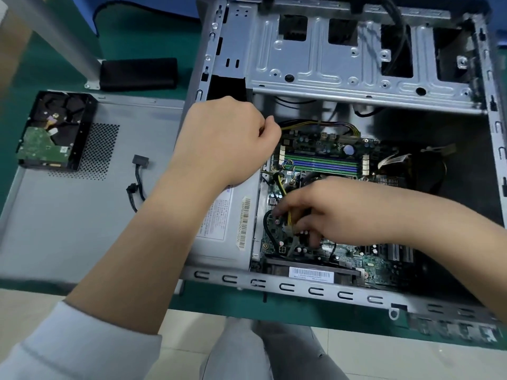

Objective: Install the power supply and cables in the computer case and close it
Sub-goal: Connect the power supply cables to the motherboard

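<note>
I see the case (323, 290) lying open on its side on the green tabletop (153, 37), its near edge close to the tabletop edge. The power supply (225, 234) sits inside, against the left wall of the case, beside the motherboard (323, 160). My left hand (233, 138) is over the top of the power supply, with the fingers curled into a closed fist; it seems to grip the yellow and black cables (315, 123) that run along the far edge of the motherboard, but I cannot tell this surely. My right hand (329, 212) is low over the motherboard, and its fingers pinch a small connector (288, 227) with yellow wires, just above the board. The room there is narrow, between the power supply and the slots. The drive cage (356, 64) covers the far part of the case. To the left, the side panel (68, 201) lies flat, with a hard drive (52, 133) and a loose black cable (137, 182) on it.
</note>
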